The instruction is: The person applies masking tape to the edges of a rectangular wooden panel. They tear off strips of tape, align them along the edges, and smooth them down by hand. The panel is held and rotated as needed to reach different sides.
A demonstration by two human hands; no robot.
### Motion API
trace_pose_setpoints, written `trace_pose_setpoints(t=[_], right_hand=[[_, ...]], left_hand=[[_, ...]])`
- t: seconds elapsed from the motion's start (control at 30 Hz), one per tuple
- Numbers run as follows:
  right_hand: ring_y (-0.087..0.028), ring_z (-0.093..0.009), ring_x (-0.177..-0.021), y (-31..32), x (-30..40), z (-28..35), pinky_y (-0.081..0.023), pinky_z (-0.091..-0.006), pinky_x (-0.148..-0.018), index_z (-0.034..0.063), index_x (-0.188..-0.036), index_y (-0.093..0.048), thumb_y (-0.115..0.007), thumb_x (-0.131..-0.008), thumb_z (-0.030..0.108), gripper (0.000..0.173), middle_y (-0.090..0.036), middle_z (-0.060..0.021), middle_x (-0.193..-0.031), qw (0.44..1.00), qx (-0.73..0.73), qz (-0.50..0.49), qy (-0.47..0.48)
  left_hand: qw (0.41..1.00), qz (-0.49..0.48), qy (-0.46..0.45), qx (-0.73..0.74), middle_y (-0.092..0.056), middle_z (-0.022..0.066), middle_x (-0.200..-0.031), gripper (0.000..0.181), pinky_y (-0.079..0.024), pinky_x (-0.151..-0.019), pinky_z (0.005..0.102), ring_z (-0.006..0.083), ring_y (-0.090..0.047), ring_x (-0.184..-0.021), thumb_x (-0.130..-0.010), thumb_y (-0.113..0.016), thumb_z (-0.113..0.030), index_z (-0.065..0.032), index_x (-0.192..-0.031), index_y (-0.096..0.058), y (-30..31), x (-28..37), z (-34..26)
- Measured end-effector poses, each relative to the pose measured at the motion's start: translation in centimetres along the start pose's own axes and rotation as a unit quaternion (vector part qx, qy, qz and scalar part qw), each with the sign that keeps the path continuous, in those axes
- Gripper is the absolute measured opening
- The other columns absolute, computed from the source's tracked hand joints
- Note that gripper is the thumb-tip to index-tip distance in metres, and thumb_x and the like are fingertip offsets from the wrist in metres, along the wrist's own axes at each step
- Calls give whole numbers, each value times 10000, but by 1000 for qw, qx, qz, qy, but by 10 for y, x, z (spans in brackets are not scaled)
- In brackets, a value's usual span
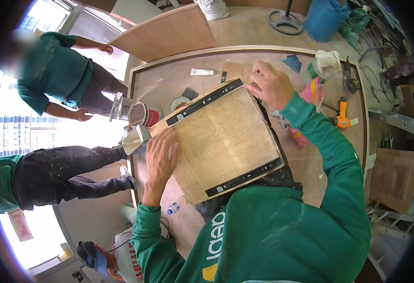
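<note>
A light plywood panel lies tilted across my lap. A black metal rail, slotted like a drawer slide, runs along its far edge. A second black rail lies along the near edge. My left hand grips the panel's left edge, fingers on top and thumb hidden. At the far right corner, my right hand is curled, with thumb and fingertips close to the end of the far rail. Whether something small sits between those fingers is hidden.
On the large framed board are a paint can, metal scoop, white tube, orange drill, angle grinder, pink bag and water bottle. Several people stand or crouch at left.
</note>
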State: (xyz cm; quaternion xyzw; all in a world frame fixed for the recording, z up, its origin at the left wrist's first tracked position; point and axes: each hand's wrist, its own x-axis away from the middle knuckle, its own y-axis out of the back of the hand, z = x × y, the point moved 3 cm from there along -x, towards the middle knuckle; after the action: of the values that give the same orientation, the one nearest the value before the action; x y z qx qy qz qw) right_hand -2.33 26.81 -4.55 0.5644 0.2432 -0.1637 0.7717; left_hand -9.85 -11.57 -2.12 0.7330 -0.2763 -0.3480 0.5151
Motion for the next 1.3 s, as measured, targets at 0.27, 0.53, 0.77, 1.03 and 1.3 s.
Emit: trace_pose_setpoints(t=[0.27, 0.53, 0.77, 1.03, 1.3], right_hand=[[-654, -266, -958, 4, 1, 3, -572, -417, -703, 59, -920, -645, -830, -885, 264, 278, -560, -71, -1045, 1000, -1, 18, -21], [-665, -264, -966, 1, -3, 3, -578, -406, -686, 63, -903, -654, -842, -858, 216, 246, -567, -69, -1057, 1000, 4, 21, 5], [-667, -264, -992, 5, 0, -1, -585, -398, -703, 58, -907, -669, -856, -837, 190, 240, -577, -72, -1073, 1000, 11, 11, -1], [-658, -310, -1037, 8, 4, -2, -584, -459, -792, 52, -941, -655, -812, -882, 249, 258, -574, -97, -1108, 999, -1, 38, -26], [-673, -268, -998, 8, -2, 4, -594, -404, -740, 67, -873, -658, -850, -858, 235, 256, -593, -63, -1081, 999, 4, 40, -23]], left_hand=[[979, -164, 62, -101, -722, 125, -1304, 487, -433, -1114, 484, 336, -641, -1268, -906, -841, -194, -52, -1343, -681, 23, 15, 12], [988, -155, -15, -25, -609, 133, -1410, 791, -396, -1124, 493, 327, -554, -1339, -821, -861, -191, -70, -1531, -534, -47, -100, -81], [984, -164, -65, -8, -622, 110, -1355, 775, -412, -1076, 503, 317, -571, -1285, -834, -836, -205, -94, -1537, -529, -79, -158, -112], [984, -165, -58, -24, -659, 93, -1290, 706, -418, -1072, 492, 302, -607, -1230, -845, -847, -199, -109, -1494, -586, -58, -122, -80], [974, -197, 85, -69, -676, 89, -1321, 660, -422, -1069, 465, 301, -617, -1219, -849, -864, -191, -107, -1456, -620, -19, -26, 1]])
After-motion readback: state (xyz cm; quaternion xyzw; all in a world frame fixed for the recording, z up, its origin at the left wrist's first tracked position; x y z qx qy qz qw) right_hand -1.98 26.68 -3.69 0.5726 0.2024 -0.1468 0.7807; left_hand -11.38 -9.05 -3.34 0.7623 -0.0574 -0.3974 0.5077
